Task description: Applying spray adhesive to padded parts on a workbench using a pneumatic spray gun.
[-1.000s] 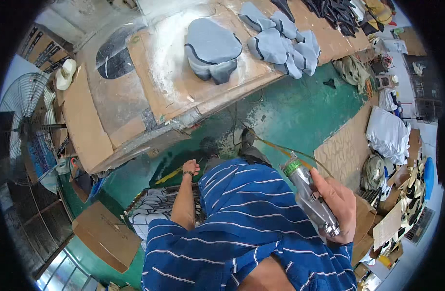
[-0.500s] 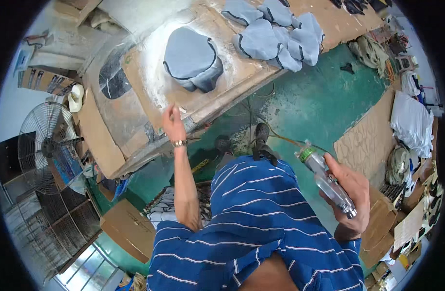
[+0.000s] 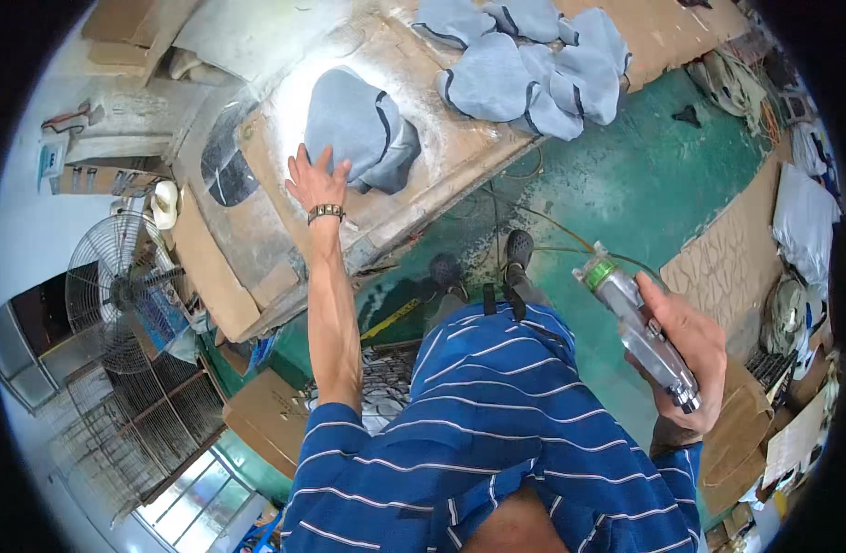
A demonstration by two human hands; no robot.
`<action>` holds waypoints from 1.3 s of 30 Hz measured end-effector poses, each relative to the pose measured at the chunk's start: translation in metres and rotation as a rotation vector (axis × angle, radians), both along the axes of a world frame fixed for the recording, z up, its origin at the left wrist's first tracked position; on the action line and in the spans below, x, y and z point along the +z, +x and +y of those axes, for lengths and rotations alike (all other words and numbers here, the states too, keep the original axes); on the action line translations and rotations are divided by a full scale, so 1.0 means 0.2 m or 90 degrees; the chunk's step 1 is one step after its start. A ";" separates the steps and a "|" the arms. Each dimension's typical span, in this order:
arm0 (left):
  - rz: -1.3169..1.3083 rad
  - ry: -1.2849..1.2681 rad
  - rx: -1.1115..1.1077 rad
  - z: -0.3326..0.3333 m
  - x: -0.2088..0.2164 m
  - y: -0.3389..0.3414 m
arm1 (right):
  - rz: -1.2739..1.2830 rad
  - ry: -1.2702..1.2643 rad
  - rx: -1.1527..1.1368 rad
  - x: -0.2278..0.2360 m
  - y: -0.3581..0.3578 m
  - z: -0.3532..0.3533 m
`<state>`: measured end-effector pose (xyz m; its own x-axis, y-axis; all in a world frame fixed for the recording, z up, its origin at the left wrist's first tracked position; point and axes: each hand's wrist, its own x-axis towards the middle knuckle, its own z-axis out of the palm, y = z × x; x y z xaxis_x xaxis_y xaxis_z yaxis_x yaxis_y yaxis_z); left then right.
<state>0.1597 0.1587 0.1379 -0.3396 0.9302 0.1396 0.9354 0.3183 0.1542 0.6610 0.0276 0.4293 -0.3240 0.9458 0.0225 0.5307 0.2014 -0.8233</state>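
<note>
My left hand (image 3: 316, 187) is stretched out over the workbench with its fingers spread. Its fingertips touch the near left edge of a grey fabric piece (image 3: 347, 118) with black edging. This piece lies on a stack of similar grey pieces (image 3: 397, 164), whose lower layers are mostly hidden. Out to the right, my right hand (image 3: 688, 355) is wrapped round a silver spray gun (image 3: 637, 324) with a green ring near one end. The gun is held in the air away from the bench, and a thin hose (image 3: 557, 223) appears to lead towards it.
More grey pieces (image 3: 486, 78) lie overlapping at the bench's far right. White residue coats the cardboard (image 3: 276, 152) around the stack. A wire-caged fan (image 3: 119, 290) stands left, with a cardboard box (image 3: 264, 419) below it. Hoses cross the green floor (image 3: 644, 198).
My left hand has reached forward to the grey stack, and its fingers have spread against the top piece, which has turned slightly. My right hand still holds the spray gun, a little farther right.
</note>
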 end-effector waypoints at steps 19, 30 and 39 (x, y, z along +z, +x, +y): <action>-0.226 -0.021 -0.004 0.03 0.00 -0.08 | -0.005 0.050 0.093 0.13 -0.34 0.18; -0.318 0.345 0.066 -0.35 0.08 0.04 | -0.088 0.036 0.090 0.19 -0.44 0.15; -0.348 0.185 0.149 -1.16 -0.43 0.01 | -0.072 0.029 0.096 0.26 -0.44 0.09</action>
